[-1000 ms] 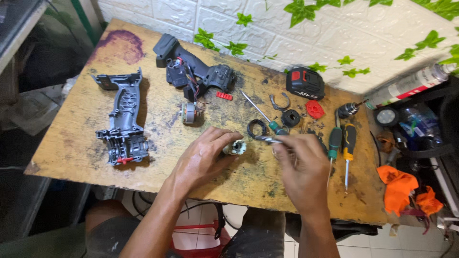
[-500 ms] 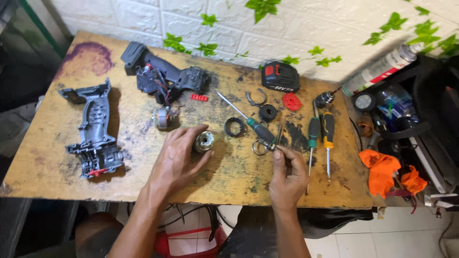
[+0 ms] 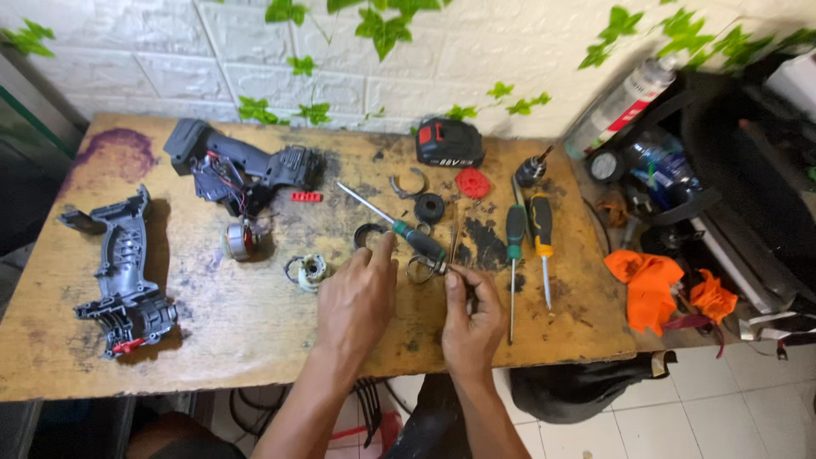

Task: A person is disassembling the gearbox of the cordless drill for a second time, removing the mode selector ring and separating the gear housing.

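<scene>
My left hand (image 3: 357,297) lies flat on the wooden table (image 3: 212,340), fingers apart, its index fingertip by a black ring (image 3: 367,235) and the handle of a green screwdriver (image 3: 415,240). A small round metal gear part (image 3: 310,270) sits loose just left of that hand. My right hand (image 3: 472,319) is closed, with thumb and fingertips pinching the edge of a thin metal ring (image 3: 422,270) that rests on the table beside the screwdriver handle.
A dark drill body with loose wires (image 3: 242,166), a motor (image 3: 239,240) and an empty housing half (image 3: 123,272) lie at left. A battery pack (image 3: 449,141), red cap (image 3: 473,182), chuck (image 3: 531,170) and two screwdrivers (image 3: 527,242) lie at right. An orange cloth (image 3: 650,285) sits past the edge.
My left hand has let go of the metal gear part and reached right toward the black ring. My right hand has lowered the ring to the table. The camera has shifted.
</scene>
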